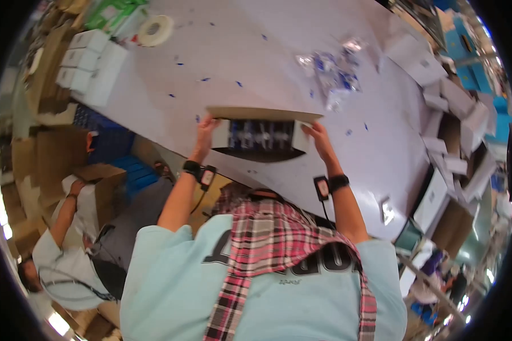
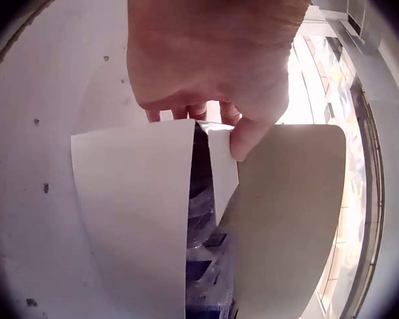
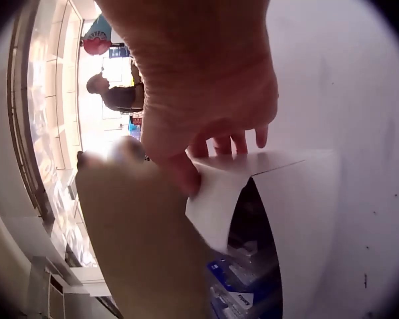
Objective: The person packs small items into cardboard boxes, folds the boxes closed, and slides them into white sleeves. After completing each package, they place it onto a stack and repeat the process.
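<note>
- Cardboard was what we held: one open box (image 1: 261, 136) on the white counter (image 1: 222, 62), one hand at each end, so it stayed steady and open.
- Our left hand (image 1: 206, 129) pinched one side flap (image 2: 221, 166), thumb curled over its edge, fingers behind.
- Our right hand (image 1: 317, 136) pinched the opposite flap (image 3: 216, 199) likewise.
- Between our two grips, blue-and-clear packets (image 1: 261, 135) sat in a row inside; we could not count them exactly.
- Beyond our grips lay one tape roll (image 1: 155, 29) and a loose pile of packets (image 1: 333, 71).
</note>
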Available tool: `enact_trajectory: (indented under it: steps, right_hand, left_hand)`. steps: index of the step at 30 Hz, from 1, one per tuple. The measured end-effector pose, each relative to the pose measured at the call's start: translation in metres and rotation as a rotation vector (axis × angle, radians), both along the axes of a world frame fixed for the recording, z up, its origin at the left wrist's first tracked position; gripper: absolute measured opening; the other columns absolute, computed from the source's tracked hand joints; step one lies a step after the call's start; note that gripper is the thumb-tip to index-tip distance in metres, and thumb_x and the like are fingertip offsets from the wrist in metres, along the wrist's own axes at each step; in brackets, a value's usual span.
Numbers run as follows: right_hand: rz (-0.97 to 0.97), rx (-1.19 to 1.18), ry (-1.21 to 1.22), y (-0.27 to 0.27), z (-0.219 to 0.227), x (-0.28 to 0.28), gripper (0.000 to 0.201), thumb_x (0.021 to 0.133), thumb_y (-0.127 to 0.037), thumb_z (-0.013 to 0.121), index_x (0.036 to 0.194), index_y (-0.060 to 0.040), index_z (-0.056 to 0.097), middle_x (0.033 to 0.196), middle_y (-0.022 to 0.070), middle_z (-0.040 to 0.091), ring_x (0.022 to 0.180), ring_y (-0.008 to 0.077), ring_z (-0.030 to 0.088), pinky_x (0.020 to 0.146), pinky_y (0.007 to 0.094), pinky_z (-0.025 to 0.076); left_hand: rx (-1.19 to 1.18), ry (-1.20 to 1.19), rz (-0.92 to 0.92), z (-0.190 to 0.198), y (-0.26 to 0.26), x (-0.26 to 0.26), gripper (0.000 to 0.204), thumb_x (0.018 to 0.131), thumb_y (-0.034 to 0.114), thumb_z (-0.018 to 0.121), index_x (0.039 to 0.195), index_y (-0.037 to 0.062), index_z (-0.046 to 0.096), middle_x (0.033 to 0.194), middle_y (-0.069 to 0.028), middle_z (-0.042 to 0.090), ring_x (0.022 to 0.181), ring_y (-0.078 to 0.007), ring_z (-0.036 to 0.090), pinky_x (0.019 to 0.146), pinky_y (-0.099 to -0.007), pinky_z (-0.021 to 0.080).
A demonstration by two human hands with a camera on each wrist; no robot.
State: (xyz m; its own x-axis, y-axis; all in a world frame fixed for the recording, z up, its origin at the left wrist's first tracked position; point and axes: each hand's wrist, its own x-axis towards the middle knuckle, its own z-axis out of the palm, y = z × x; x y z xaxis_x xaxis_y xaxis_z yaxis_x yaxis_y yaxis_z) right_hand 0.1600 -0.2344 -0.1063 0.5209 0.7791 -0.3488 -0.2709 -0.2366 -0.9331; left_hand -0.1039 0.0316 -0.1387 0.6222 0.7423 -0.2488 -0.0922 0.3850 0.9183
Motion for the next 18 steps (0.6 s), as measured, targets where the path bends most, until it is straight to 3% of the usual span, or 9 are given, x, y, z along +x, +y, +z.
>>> enact_trajectory:
  steps: [2, 5, 8, 9, 13, 18]
  right_hand:
    - [-0.075, 0.035, 0.044, -0.005, 0.009, -0.006, 0.033, 0.087, -0.015, 0.055, 0.118, -0.0022, 0.058, 0.107, 0.0027, 0.062, 0.098, 0.0123, 0.054, 0.088, 0.0269, 0.04]
    - [-0.184, 0.004, 0.218, -0.036, 0.017, -0.005, 0.033, 0.086, -0.011, 0.054, 0.117, -0.0014, 0.058, 0.108, 0.0037, 0.061, 0.1, 0.0137, 0.055, 0.089, 0.0279, 0.041]
    - [-0.261, 0.032, 0.364, -0.085, 0.016, -0.002, 0.032, 0.085, -0.007, 0.053, 0.116, -0.0004, 0.058, 0.109, 0.0051, 0.061, 0.101, 0.0151, 0.056, 0.09, 0.0294, 0.042]
    - [-0.265, 0.034, 0.386, -0.098, 0.023, -0.004, 0.033, 0.083, -0.005, 0.053, 0.116, 0.0003, 0.057, 0.109, 0.0059, 0.061, 0.102, 0.0161, 0.056, 0.091, 0.0303, 0.043]
    - [-0.345, -0.086, 0.611, -0.154, 0.009, -0.008, 0.035, 0.084, -0.001, 0.054, 0.119, 0.0035, 0.054, 0.114, 0.0095, 0.06, 0.106, 0.0173, 0.057, 0.095, 0.0295, 0.042]
    - [-0.406, -0.095, 0.538, -0.19, 0.005, -0.017, 0.032, 0.085, 0.004, 0.05, 0.117, 0.0023, 0.056, 0.117, 0.0085, 0.059, 0.109, 0.0169, 0.055, 0.097, 0.0298, 0.04]
  left_hand:
    - [0.111, 0.059, -0.051, 0.018, -0.009, 0.016, 0.03, 0.086, 0.004, 0.058, 0.116, 0.0042, 0.06, 0.104, 0.0001, 0.063, 0.099, -0.0076, 0.056, 0.087, -0.0253, 0.044]
    - [-0.09, 0.167, -0.184, 0.038, -0.026, 0.036, 0.029, 0.084, 0.005, 0.06, 0.114, 0.005, 0.062, 0.099, -0.0001, 0.064, 0.088, -0.0077, 0.06, 0.078, -0.0253, 0.049]
    - [-0.236, 0.34, -0.442, 0.04, -0.045, 0.054, 0.031, 0.087, 0.011, 0.059, 0.116, 0.0031, 0.059, 0.099, -0.0036, 0.065, 0.084, -0.0106, 0.063, 0.07, -0.025, 0.051]
    - [-0.317, 0.27, -0.47, 0.039, -0.055, 0.059, 0.03, 0.086, 0.007, 0.056, 0.116, 0.0011, 0.058, 0.1, -0.0056, 0.065, 0.077, -0.0109, 0.063, 0.061, -0.0256, 0.052]
    - [-0.297, 0.464, -0.684, 0.064, -0.084, 0.087, 0.032, 0.083, 0.002, 0.054, 0.115, -0.0002, 0.059, 0.1, -0.0066, 0.065, 0.077, -0.0119, 0.063, 0.064, -0.0265, 0.053]
    - [-0.293, 0.465, -0.766, 0.045, -0.103, 0.108, 0.032, 0.078, 0.0, 0.057, 0.11, 0.0008, 0.062, 0.101, -0.0053, 0.065, 0.081, -0.0137, 0.063, 0.07, -0.0287, 0.052]
